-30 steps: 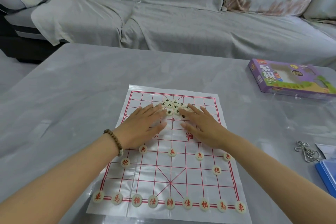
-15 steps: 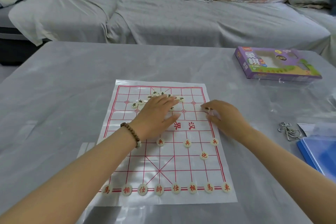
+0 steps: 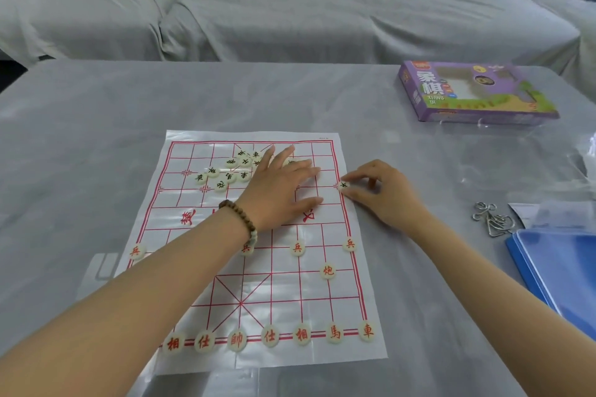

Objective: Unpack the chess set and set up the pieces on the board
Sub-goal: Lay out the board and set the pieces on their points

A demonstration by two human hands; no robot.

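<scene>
Board [image 3: 258, 284] on table [image 3: 80, 138], box [image 3: 474, 92] behind-right, loose pieces [image 3: 225, 171] on board's far half

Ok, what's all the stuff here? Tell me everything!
board: one, white with red lines, middle of table
red pieces: twelve showing, red letters, board's near half
black pieces: loose pile, black letters, far half, some hidden
held piece: one, black letters, board's right edge
box: one, purple, table's far right
wire puzzle: one, silver, right
case: one, blue, right edge
table: one, grey
sofa: one, grey, behind table
bracelet: one, brown beads, left wrist
left hand: flat on board
right hand: pinches held piece
</scene>
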